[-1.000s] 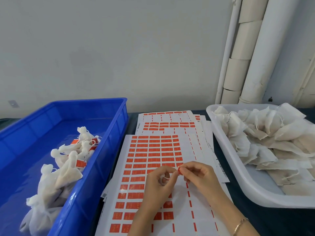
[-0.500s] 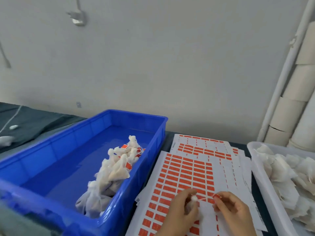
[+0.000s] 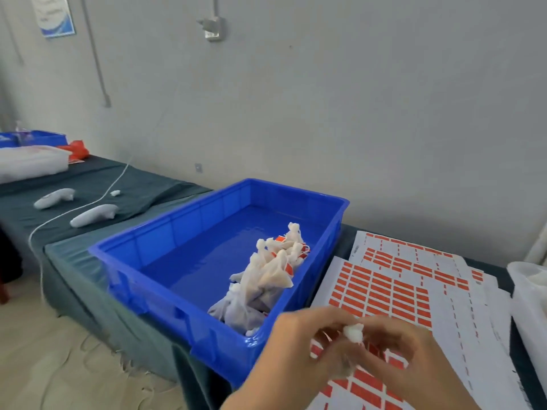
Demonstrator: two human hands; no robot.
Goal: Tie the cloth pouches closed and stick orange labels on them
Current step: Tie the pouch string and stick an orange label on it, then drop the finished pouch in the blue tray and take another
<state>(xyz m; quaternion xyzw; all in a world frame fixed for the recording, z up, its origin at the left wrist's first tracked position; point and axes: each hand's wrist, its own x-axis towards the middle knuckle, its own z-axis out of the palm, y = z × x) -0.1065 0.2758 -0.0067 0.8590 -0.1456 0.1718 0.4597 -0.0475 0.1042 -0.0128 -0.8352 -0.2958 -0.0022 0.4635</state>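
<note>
Two hands [image 3: 296, 347] [image 3: 414, 362]; two blue bins [image 3: 165, 229] [image 3: 44, 139]; two controllers [image 3: 54, 198] [image 3: 93, 216]

The blue bin [image 3: 177, 232] has bare floor along its left side, 1 heap of tied pouches [image 3: 266, 279] crowds its right wall, and label sheets [image 3: 384, 285] fill the gap to the white tub [image 3: 529, 306].

Bright even light, soft shadows, hands [image 3: 352, 350] motion-blurred at 5 o'clock, wide-angle bend at edges, glare on blue bin [image 3: 177, 250] floor.

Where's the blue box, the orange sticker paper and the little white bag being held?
blue box [image 3: 183, 229], head view, its inner side wall.
orange sticker paper [image 3: 384, 287], head view, amid the orange label rows.
little white bag [image 3: 353, 332], head view, its bunched top.
</note>
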